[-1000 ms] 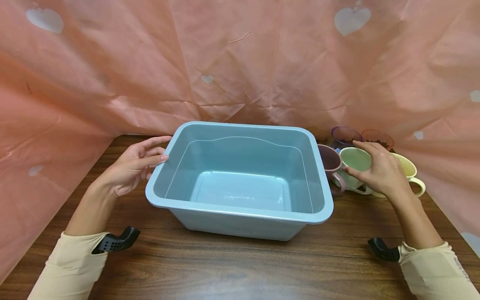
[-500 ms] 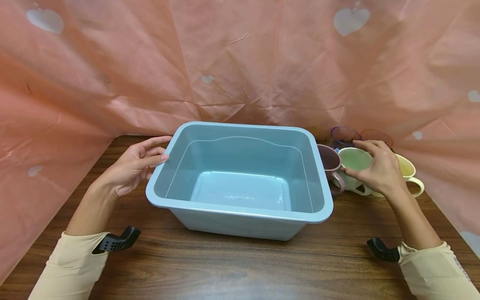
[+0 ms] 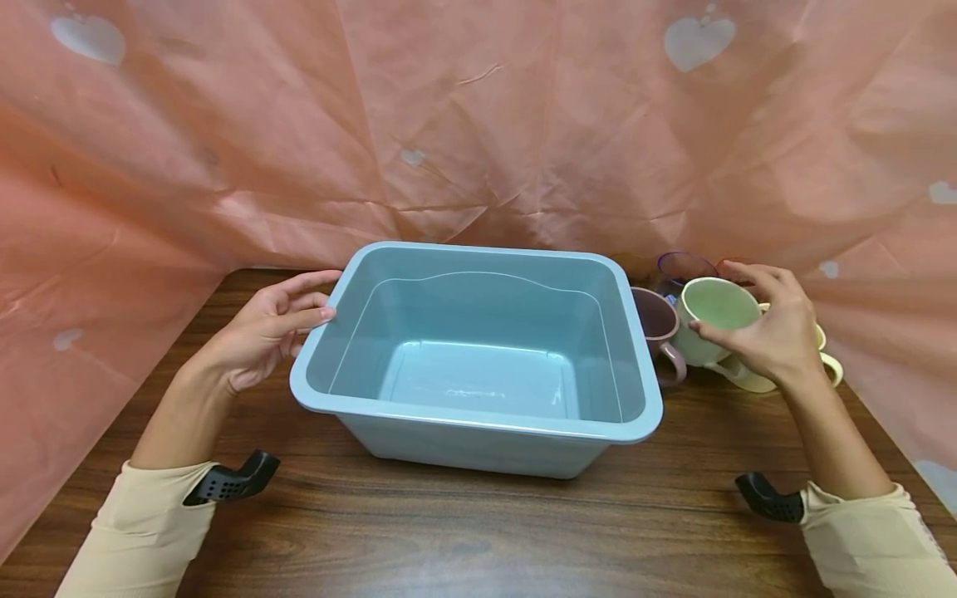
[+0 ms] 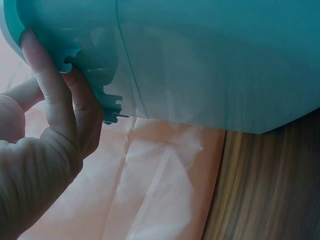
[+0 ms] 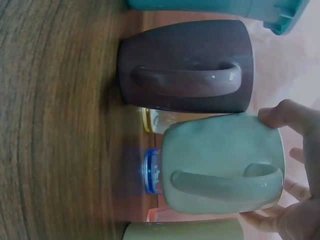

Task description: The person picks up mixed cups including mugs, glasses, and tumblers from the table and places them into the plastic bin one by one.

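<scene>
My left hand [image 3: 269,332] holds the left rim of a light blue plastic tub [image 3: 478,453], thumb on top. In the left wrist view the fingers [image 4: 55,100] lie at the tub's rim. On the right, my right hand [image 3: 777,328] grips a pale green mug [image 3: 691,340] by its upper wall, thumb on the near side. The right wrist view shows the green mug [image 5: 220,155] raised a little off the table, its handle facing the camera. Beside it a mauve mug [image 5: 200,85] stands on the table. My hand partly hides a yellow mug [image 3: 831,368].
Behind the mugs stand clear glasses, one with a purple rim [image 3: 684,264] and one with a red rim [image 3: 736,262]. A wooden table [image 3: 449,531] lies underneath. A pink sheet with hearts [image 3: 478,124] hangs behind it.
My right hand has lifted the green mug slightly, and the mug now covers more of the yellow mug. The left hand and the tub stay nearly still.
</scene>
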Demonstrator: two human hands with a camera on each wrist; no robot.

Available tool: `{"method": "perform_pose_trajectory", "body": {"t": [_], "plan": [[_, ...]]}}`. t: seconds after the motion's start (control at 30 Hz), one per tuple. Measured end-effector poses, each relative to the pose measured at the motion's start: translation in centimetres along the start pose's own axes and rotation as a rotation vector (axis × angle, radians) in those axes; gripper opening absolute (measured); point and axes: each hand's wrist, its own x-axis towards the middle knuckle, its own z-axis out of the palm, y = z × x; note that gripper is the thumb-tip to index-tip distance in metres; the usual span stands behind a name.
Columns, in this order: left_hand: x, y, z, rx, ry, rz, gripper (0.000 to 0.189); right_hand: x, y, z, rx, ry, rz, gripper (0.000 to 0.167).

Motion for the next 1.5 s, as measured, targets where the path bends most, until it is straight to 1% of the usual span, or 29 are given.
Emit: {"method": "perform_pose_trajectory", "body": {"t": [0.13,0.23,0.3,0.4,0.43,0.53,0.63,0.77,0.9,1.1,1.2,1.3,1.4,1.5], "plan": [[0.0,-0.1,-0.1,-0.003,-0.002,-0.004,0.056,0.0,0.0,-0.5,0.052,0.027,0.051,0.082],[0.0,-0.1,-0.1,-0.004,-0.006,-0.005,0.056,0.1,0.0,-0.9,0.164,0.039,0.094,0.086],[0.0,-0.1,-0.1,-0.005,-0.007,-0.005,0.056,0.2,0.0,-1.3,0.27,0.036,0.124,0.088],[0.0,-0.1,-0.1,-0.007,-0.006,-0.002,0.056,0.3,-0.1,-2.0,0.481,0.027,0.161,0.09],[0.0,-0.1,-0.1,-0.007,-0.005,-0.001,0.055,0.3,-0.1,-2.2,0.569,0.021,0.172,0.089],[-0.1,-0.2,-0.2,-0.01,0.0,0.001,0.053,0.4,-0.1,-2.8,0.769,0.006,0.196,0.089],[-0.1,-0.3,-0.1,-0.011,0.004,0.002,0.052,0.4,0.0,-3.2,0.928,-0.012,0.226,0.088],[0.0,-0.4,-0.1,-0.012,0.004,0.004,0.052,0.3,0.1,-3.7,1.08,-0.032,0.254,0.085],[0.0,-0.4,0.0,-0.014,0.003,0.007,0.052,0.5,0.1,-4.0,1.159,-0.058,0.236,0.083],[-0.1,-0.4,0.0,-0.011,0.004,0.011,0.051,0.7,-0.1,-4.1,1.278,-0.103,0.149,0.08],[-0.1,-0.3,0.0,-0.004,0.007,0.011,0.051,0.8,-0.5,-4.1,1.311,-0.135,0.106,0.08],[-0.2,-0.3,0.0,-0.001,0.009,0.012,0.052,0.9,-0.8,-4.2,1.344,-0.163,0.089,0.079],[-0.3,-0.3,0.1,-0.001,0.007,0.012,0.052,1.0,-1.3,-4.3,1.364,-0.175,0.079,0.077],[-0.3,-0.3,0.2,-0.003,0.007,0.013,0.052,1.1,-1.7,-4.4,1.382,-0.185,0.045,0.077]]}}
